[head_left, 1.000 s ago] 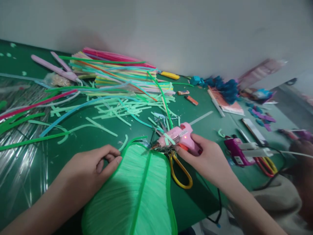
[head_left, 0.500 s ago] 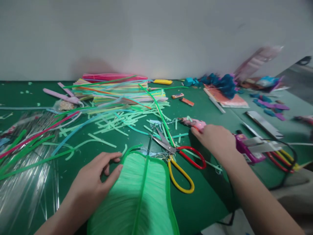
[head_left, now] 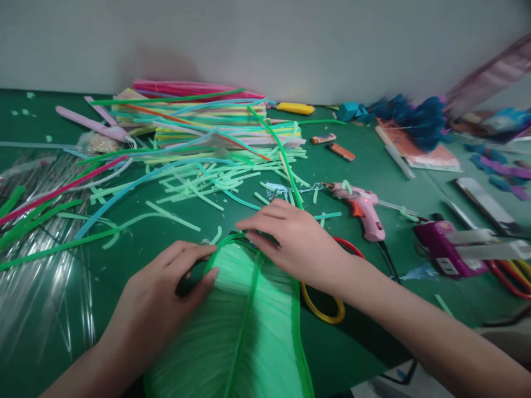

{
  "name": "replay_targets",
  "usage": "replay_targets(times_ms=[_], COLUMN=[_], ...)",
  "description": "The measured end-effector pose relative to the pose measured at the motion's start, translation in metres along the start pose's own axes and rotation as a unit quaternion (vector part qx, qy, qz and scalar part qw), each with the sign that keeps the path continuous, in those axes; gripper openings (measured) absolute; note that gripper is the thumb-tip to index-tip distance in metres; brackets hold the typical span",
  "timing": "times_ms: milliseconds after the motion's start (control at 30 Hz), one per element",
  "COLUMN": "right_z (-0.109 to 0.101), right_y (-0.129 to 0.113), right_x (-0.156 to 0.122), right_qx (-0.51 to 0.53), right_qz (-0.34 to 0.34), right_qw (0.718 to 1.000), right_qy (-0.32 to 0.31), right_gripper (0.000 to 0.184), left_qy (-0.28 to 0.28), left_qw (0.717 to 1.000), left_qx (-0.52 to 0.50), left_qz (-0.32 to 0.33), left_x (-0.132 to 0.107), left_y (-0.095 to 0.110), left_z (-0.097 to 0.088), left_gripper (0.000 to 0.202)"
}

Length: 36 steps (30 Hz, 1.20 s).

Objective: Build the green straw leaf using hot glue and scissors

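A large light-green artificial leaf with a darker green rim and midrib lies in front of me. My left hand grips its upper left edge between thumb and fingers. At the top end of the leaf, the fingers of my right hand are closed on the rim near the midrib. Scissors with one yellow handle and one red handle lie partly hidden under my right hand and forearm. Beyond that hand, a pink hot glue gun rests on its side on the table, touched by neither hand.
Bundles of coloured pipe cleaners and cut pale-green pieces lie behind the leaf. Clear thin rods spread at left. At right are a purple device, an orange lighter and dark blue petals.
My right hand has left the glue gun and come left onto the leaf's top end. My left hand has closed on the leaf's edge. The view has shifted somewhat.
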State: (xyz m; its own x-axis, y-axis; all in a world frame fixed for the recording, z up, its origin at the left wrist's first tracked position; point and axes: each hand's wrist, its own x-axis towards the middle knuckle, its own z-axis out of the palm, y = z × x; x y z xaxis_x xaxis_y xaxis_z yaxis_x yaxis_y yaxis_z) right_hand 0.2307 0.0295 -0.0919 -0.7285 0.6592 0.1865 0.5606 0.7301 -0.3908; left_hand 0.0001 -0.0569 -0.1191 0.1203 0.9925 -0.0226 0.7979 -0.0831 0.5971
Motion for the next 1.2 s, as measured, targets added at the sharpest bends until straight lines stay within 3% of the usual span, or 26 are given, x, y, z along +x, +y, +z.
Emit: replay_targets(times_ms=[533, 867, 1200], right_z=[-0.001, 0.003, -0.004], right_y=[-0.009, -0.016, -0.01], right_x=[-0.009, -0.015, -0.013], right_qx=[0.064, 0.04, 0.092], right_qz=[0.049, 0.049, 0.074], right_qw=[0.997, 0.998, 0.993], right_qy=[-0.007, 0.003, -0.026], right_gripper=[0.013, 0.017, 0.026], left_qy=[0.001, 0.0, 0.01], left_qw=[1.0, 0.999, 0.998], left_qx=[0.0, 0.019, 0.034], left_qz=[0.023, 0.034, 0.052], left_x=[0.0, -0.001, -0.001], left_y=[0.0, 0.0, -0.003], left_z=[0.002, 0.003, 0.005], left_gripper=[0.038, 0.038, 0.037])
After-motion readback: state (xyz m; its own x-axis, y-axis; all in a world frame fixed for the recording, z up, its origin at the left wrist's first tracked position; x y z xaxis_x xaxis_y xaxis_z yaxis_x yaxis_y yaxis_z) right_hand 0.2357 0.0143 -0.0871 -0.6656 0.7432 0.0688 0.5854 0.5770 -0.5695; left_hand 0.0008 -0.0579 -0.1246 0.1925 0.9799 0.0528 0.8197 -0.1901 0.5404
